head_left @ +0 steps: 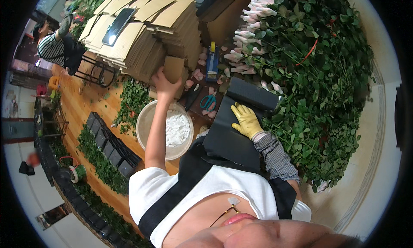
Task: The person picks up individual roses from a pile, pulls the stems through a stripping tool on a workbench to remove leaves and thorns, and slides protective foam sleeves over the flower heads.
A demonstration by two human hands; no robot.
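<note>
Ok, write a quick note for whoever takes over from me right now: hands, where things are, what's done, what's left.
Left hand: bare, holding a brown cardboard piece at the cardboard stack.
Right hand: in a yellow glove, flat on the black sheet, not gripping.
Nearby: white bowl, teal scissors, wrapped flower stems.
Done: one cardboard piece in hand.
Left: it seems not yet brought to the black sheet.

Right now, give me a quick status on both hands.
Left hand gripping a cardboard piece at the cardboard stack. Right hand, yellow-gloved, flat on dark paper. White basin under the left arm.
</note>
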